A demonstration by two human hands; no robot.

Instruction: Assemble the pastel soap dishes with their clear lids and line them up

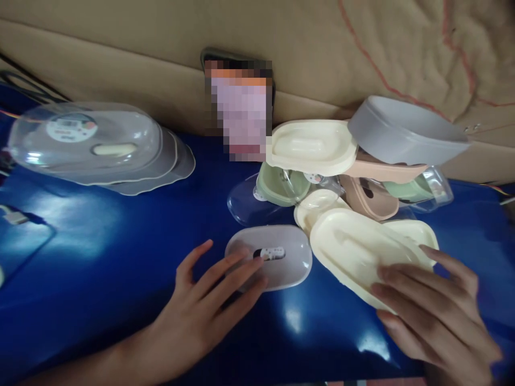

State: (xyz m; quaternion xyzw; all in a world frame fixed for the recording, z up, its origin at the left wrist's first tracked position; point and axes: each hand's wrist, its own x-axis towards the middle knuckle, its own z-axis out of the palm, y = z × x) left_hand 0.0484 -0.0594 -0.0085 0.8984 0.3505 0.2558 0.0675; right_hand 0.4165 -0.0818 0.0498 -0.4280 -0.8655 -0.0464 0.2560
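Your left hand [201, 308] and right hand [436, 308] were both bare: no gloves, rings or watch, and no sleeves showed on either forearm.

Far left, a stack of clear lids [100, 145]; far right, a grey tray [402, 131] tops piled green [281, 185] and tan dishes [368, 198].

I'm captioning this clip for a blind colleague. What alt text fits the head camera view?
Two bare hands rest on a glossy blue table: the left hand touches a small grey oval lid, the right hand lies on a cream oval tray. Behind them sits a jumble of cream, green, tan and grey pieces, with clear covers stacked far left.
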